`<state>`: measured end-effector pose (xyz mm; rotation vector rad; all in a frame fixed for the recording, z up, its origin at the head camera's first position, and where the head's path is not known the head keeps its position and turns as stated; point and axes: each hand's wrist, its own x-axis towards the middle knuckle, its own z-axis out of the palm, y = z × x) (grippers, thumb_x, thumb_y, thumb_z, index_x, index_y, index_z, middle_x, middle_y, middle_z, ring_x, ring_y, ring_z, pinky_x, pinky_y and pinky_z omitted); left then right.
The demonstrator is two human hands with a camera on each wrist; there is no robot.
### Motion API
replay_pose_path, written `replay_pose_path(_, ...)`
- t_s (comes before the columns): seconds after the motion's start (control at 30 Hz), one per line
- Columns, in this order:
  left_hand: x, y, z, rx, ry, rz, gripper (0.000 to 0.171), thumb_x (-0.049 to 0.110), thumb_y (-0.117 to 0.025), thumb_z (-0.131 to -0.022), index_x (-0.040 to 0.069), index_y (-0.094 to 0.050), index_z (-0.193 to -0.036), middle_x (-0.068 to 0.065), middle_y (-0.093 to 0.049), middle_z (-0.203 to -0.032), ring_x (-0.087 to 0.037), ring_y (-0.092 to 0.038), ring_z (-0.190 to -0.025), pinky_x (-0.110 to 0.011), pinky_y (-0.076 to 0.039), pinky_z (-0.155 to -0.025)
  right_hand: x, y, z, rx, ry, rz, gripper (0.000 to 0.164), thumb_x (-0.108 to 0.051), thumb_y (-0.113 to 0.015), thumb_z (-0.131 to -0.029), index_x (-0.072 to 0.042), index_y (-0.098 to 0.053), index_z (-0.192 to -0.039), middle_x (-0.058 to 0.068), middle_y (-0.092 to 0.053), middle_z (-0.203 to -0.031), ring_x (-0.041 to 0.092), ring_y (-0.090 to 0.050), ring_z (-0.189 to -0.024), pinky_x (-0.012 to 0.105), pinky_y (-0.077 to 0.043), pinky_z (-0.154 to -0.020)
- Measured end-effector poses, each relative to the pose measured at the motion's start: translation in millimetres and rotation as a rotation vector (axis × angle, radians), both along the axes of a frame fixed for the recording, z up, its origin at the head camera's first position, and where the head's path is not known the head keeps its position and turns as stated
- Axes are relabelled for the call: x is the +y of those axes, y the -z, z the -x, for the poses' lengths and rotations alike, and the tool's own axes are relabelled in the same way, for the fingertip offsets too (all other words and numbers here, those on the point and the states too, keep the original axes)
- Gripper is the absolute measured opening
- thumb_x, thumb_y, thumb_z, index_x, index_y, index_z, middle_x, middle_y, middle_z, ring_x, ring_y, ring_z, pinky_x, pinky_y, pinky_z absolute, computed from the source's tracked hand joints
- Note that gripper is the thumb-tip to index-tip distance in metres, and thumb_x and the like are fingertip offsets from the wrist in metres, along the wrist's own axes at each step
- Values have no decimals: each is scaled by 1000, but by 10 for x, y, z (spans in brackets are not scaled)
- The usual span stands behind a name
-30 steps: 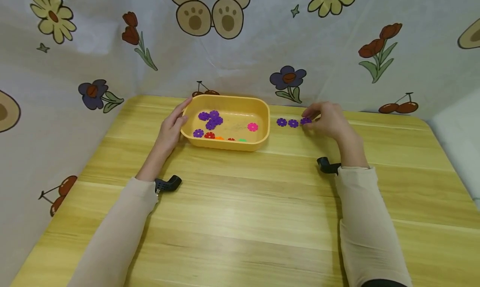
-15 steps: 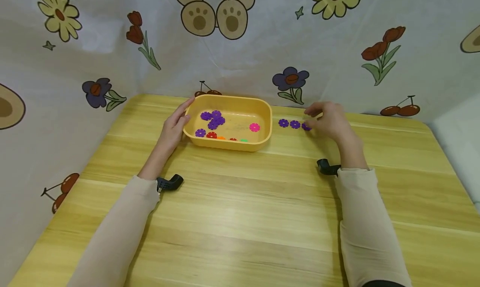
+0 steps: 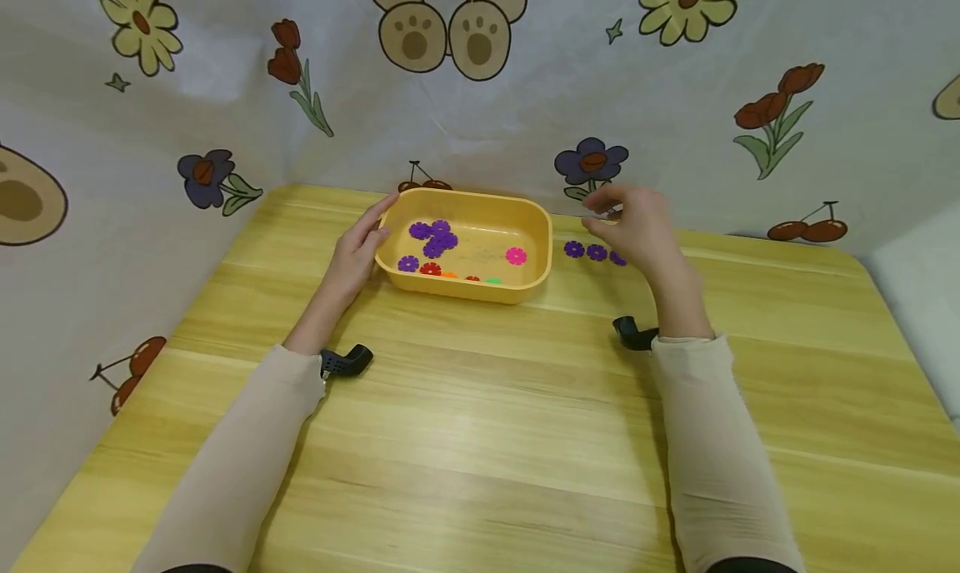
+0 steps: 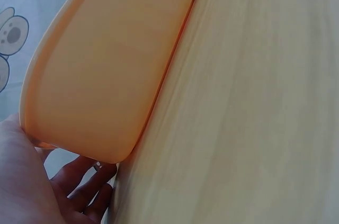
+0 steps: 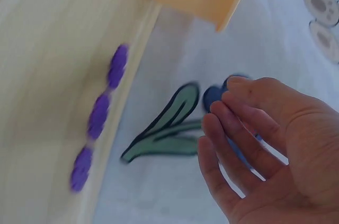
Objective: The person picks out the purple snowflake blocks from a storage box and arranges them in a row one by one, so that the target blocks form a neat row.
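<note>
A yellow plastic basin stands near the table's back edge. My left hand grips its left end, the thumb at the rim; in the left wrist view the fingers curl beside the end wall. Inside lie several purple snowflake discs, a pink disc, a red disc and bits of orange and green, partly hidden by the front wall. Right of the basin, three purple discs lie in a row. Above them hovers my right hand, fingers loosely bent, nothing held.
The wooden table spreads out in front of the basin. A white cloth printed with flowers and cherries hangs right behind its back edge. Black wrist cameras stick out from both sleeves.
My right hand has let go of the third purple disc at the row's right end, then lifted and moved slightly left. The left hand stays at the basin. The head view has shifted a little.
</note>
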<state>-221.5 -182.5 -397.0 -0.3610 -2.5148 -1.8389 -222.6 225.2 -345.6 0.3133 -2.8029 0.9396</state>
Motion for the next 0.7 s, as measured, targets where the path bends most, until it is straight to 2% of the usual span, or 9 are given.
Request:
replay_pose_path(0.2,2,-15,-11,11,7,-15,52,11,-42,-111,14,-41,-163,-3,-34,-172,-24,-30,-160,-42,-30,-130,-338,-61,47,59,-41,9,24,-10,-77,-95,0,-75,-117,21,-74,-119,40,-67,-113,54,-57,-103)
replay_pose_path(0.43,6,-16,-16,14,10,-6,52,10,-42,-111,15,-42,-163,-3,-34,-172,-23,-28,-160,-39,-26,-131,-664,-34,111,92,-119,47,25,-6,-79,-92,2,-76,-116,21,-75,-113,38,-68,-110,53,-55,-103)
replay_pose_path(0.7,4,-8,-9,14,8,0,52,10,-43,-111,14,-43,-163,-4,-35,-172,-23,-29,-160,-40,-26,-131,-1046,-13,162,32,-146,16,26,-8,-80,-92,1,-77,-116,19,-76,-114,36,-66,-112,48,-51,-106)
